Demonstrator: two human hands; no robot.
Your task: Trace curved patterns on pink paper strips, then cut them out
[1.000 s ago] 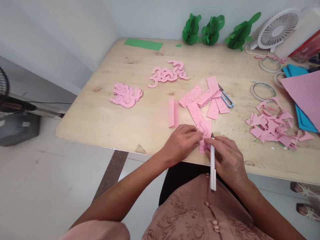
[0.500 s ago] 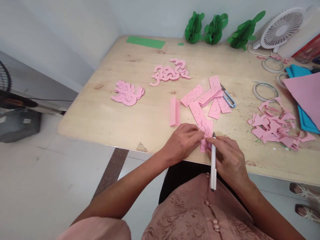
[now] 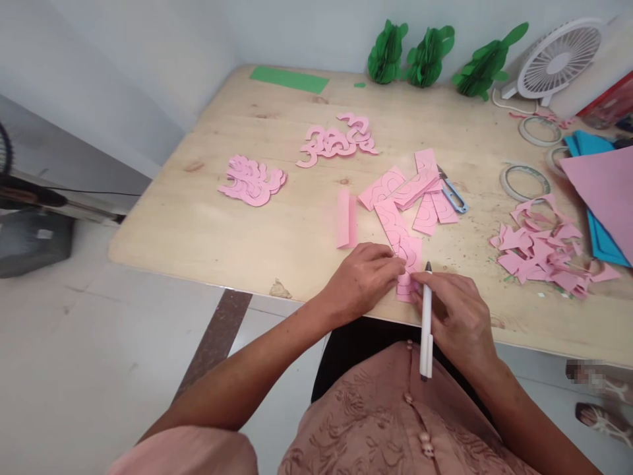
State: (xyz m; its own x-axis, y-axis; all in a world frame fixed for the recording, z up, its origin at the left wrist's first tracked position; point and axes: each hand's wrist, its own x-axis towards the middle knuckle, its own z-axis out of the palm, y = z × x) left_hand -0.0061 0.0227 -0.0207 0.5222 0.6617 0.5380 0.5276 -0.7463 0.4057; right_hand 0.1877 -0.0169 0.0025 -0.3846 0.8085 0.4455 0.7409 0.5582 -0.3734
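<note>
At the table's front edge my left hand (image 3: 363,282) is closed, its fingertips pressing on a pink paper strip (image 3: 414,252) with curved lines drawn on it. My right hand (image 3: 459,313) has a white pen (image 3: 426,333) held among its fingers, dark tip pointing away from me. The right fingertips also touch the strip's right side, where a small purplish edge shows; what it belongs to is hidden. Just beyond lie more pink strips with drawn curves (image 3: 390,224), partly overlapping. A folded pink paper (image 3: 347,221) stands to their left.
Cut pink curved pieces lie in two groups, one pile (image 3: 254,181) left and another (image 3: 336,140) farther back. Blue-handled snips (image 3: 453,192) lie beside the strips. Pink scraps (image 3: 548,247), tape rolls (image 3: 525,181) and a white fan (image 3: 556,63) are right. Green paper figures (image 3: 388,56) stand behind.
My right hand and the pen have shifted slightly to the right, so the pen tip is a little farther from the strip. My left hand stays in place on the paper.
</note>
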